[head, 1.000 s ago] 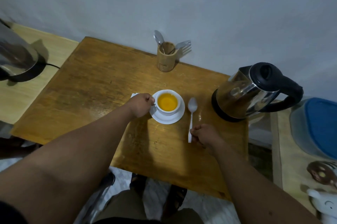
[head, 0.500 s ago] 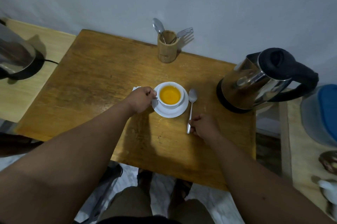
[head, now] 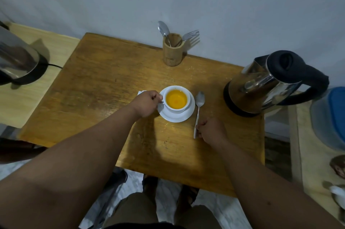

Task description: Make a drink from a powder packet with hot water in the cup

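A white cup (head: 177, 109) full of orange drink stands on a white saucer (head: 183, 116) in the middle of the wooden table (head: 104, 87). My left hand (head: 147, 103) is closed on the cup's handle at its left side. A steel spoon (head: 199, 105) lies flat on the table just right of the saucer, bowl pointing away. My right hand (head: 211, 130) pinches the near end of its handle. A white corner of a packet (head: 141, 92) peeks out behind my left hand. A steel kettle (head: 268, 81) with a black handle stands at the right.
A bamboo holder (head: 172, 52) with a spoon and a fork stands at the table's far edge by the wall. A second kettle (head: 16, 62) sits on a pale surface to the left. A blue-lidded container (head: 330, 116) is at the right.
The view has shifted slightly, so everything sits a little differently in frame. Both hands keep the same grips on the cup handle and the spoon; the cup and spoon have not moved.
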